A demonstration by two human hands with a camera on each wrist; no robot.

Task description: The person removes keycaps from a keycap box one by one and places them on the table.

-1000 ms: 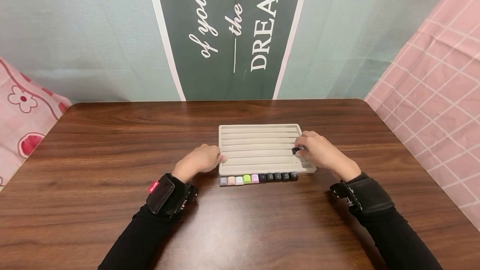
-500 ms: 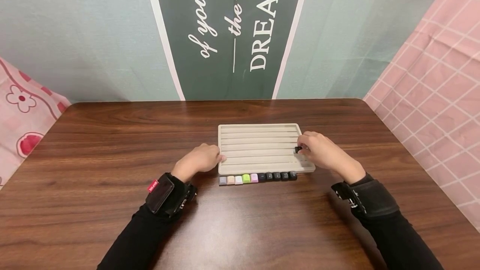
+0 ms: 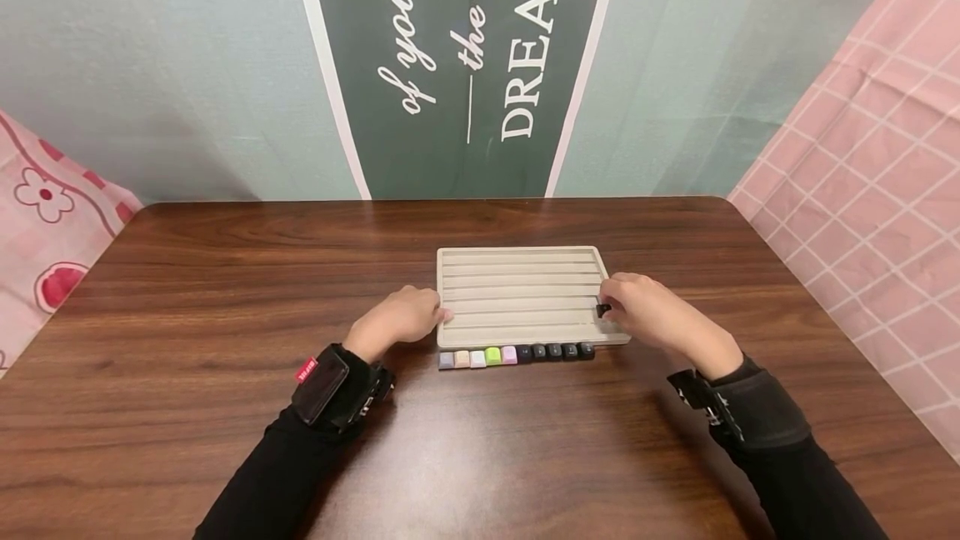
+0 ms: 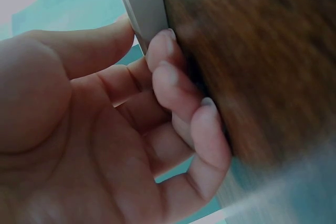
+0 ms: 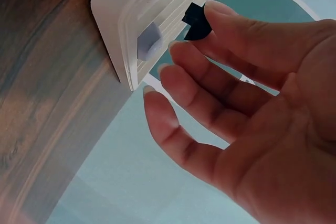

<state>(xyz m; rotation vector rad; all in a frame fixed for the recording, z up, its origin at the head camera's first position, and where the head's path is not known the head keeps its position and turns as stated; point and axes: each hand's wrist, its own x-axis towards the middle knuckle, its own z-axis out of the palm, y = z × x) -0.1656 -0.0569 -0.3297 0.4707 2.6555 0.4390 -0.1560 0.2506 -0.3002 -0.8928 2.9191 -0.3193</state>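
A cream tray (image 3: 517, 282) with long parallel ridges lies on the wooden table. My left hand (image 3: 401, 315) grips its left edge, thumb over the rim; in the left wrist view the fingers (image 4: 170, 85) curl against the tray's side (image 4: 144, 3). At the tray's right end, my right hand (image 3: 648, 311) pinches a black keycap (image 5: 197, 23) between thumb and forefinger, low over the rows. A pale lavender keycap (image 5: 149, 42) sits inside the tray near that end in the right wrist view; my right hand hides it from the head view.
Along the tray's front edge runs a row of keycaps: grey, peach, white, lime green (image 3: 492, 356) and pink ones at the left, several black ones (image 3: 555, 352) at the right. A printed cloth (image 3: 480, 65) hangs behind the table (image 3: 480, 448).
My right hand has shifted a little right and toward me, carrying the black keycap closer to the tray's right rim. The left hand and the row of keycaps stay where they were.
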